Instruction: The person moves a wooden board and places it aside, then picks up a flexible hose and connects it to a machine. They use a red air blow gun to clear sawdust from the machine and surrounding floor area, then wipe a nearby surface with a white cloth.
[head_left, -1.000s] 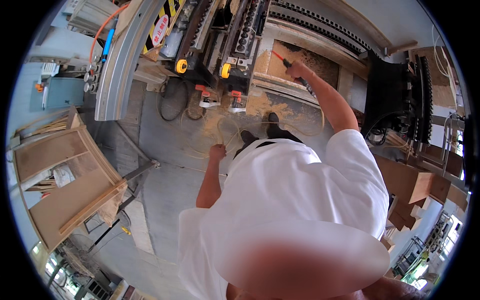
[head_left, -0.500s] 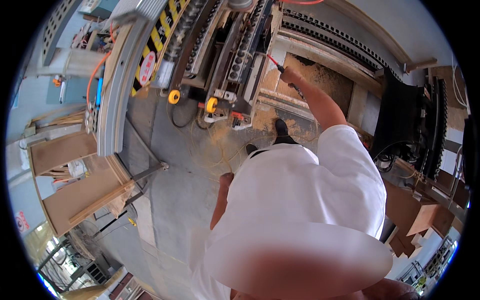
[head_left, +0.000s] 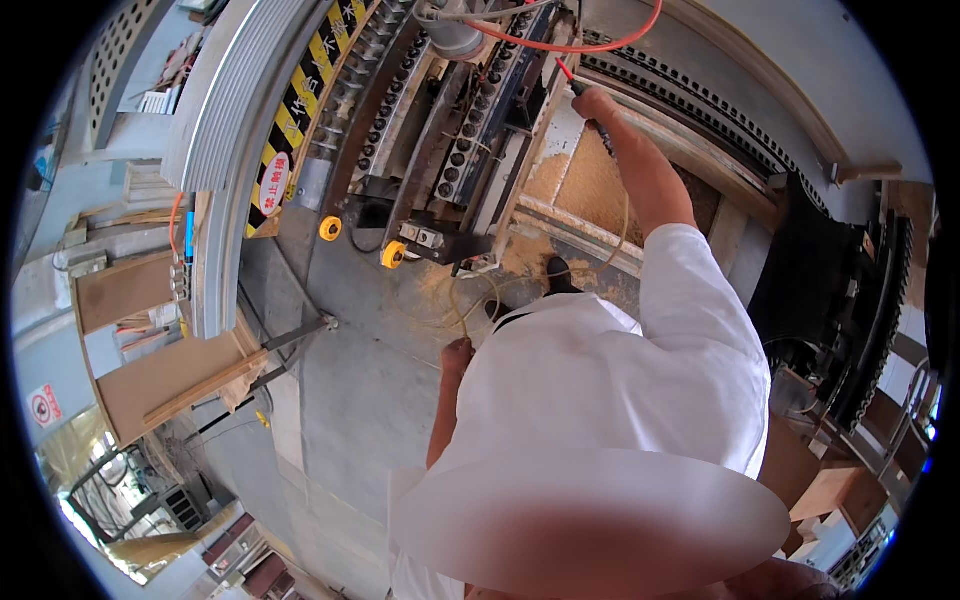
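Stretched out ahead, my right hand (head_left: 598, 106) is closed round an air blow gun (head_left: 576, 87) with a dark body and a thin red tip. The tip points toward the long edge of a machine with rows of dark round parts (head_left: 457, 160). From the blow gun a thin yellowish air hose (head_left: 627, 215) hangs down past the machine's frame and lies in loops on the floor near my feet. Low at my left side, my left hand (head_left: 457, 356) is closed round a length of this hose.
Sawdust (head_left: 590, 185) covers a bed inside the machine frame and spills onto the floor. Yellow rollers (head_left: 393, 254) stick out at the machine's near end. A red hose (head_left: 600, 46) arcs overhead. A black-and-yellow striped guard (head_left: 300, 115) stands left; a black flap (head_left: 812, 270) hangs right.
My right hand has moved forward and slightly right with the blow gun, and the hose below it has lifted. My left hand still grips the hose. The view has shifted a little.
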